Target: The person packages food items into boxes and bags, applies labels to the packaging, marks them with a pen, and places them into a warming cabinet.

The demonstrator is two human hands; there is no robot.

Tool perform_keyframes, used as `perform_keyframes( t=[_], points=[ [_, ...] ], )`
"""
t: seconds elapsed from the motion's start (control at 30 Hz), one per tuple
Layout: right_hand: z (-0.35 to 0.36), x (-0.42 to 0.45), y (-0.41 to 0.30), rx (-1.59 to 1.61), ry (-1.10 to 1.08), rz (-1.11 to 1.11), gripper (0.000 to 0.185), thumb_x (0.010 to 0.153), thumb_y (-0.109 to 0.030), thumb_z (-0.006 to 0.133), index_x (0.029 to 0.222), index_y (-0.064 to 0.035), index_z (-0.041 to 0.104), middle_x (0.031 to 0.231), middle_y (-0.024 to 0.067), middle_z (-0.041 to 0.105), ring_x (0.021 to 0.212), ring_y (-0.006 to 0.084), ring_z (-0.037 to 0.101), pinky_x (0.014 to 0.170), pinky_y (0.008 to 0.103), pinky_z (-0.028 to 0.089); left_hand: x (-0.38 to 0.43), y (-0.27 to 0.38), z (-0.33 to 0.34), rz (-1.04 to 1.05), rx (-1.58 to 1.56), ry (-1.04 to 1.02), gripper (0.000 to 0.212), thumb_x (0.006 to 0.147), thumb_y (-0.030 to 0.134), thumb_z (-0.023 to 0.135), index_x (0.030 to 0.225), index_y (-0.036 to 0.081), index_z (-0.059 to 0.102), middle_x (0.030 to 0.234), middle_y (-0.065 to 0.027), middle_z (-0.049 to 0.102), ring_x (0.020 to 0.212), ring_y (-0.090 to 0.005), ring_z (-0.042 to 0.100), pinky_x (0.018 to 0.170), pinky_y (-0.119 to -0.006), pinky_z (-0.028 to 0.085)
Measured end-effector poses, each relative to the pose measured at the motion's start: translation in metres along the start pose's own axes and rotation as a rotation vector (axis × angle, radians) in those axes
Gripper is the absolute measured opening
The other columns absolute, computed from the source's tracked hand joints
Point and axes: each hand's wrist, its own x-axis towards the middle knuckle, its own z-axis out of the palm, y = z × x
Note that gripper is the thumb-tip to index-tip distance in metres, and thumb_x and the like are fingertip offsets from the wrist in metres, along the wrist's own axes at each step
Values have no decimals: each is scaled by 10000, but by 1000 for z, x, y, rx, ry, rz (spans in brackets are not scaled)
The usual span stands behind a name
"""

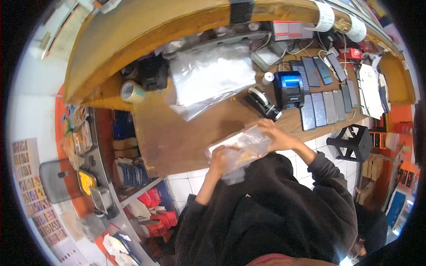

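Both of my hands hold a clear plastic bag (244,146) in front of my body, at the near edge of the wooden table (186,143). My left hand (219,160) grips its left end, and my right hand (271,133) is on its right end. Something white and something yellowish show through the film; what they are I cannot tell. Beyond my hands a black tape dispenser (264,103) stands on the table. A blue and black label or receipt printer (289,89) is just right of it, with a small white roll (268,78) beside it.
A stack of clear plastic bags (213,73) lies at the back. Several smartphones (319,106) lie in rows at the right. Tape rolls (132,92) stand at the left, below an overhanging wooden shelf (149,40). A black stool (352,143) is right of the table.
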Motion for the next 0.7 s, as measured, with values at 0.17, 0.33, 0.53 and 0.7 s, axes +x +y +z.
perform_keyframes(
  t=[0.17,0.33,0.53,0.7],
  points=[
    [72,19,6,-270,22,-300,779,772,-486,630,1369,-75,343,1403,124,358,1346,276,256,1108,448,182,52,70,-28,408,255,57,155,683,242,692,802,153,646,763,31,583,766,-152,595,667,-319,424],
    [65,27,-8,-34,-38,-318,451,801,-348,555,1168,-86,536,1229,63,513,1168,254,456,1018,436,302,63,49,-69,109,-340,-57,462,547,312,799,923,85,656,995,-56,632,1043,-250,553,876,-401,416],
    [42,52,-17,-489,78,-811,237,763,-290,537,931,-150,629,984,49,557,1027,229,503,946,420,352,66,8,-37,-15,77,-416,753,531,353,773,1199,75,564,1296,-131,490,1279,-310,366,1059,-465,254],
    [11,63,5,-548,100,-1011,216,742,-258,514,880,-133,624,975,65,555,1011,224,510,939,389,369,74,-2,7,139,150,-504,671,651,371,676,1244,94,532,1374,-99,411,1323,-299,300,1081,-494,190]
  ],
)
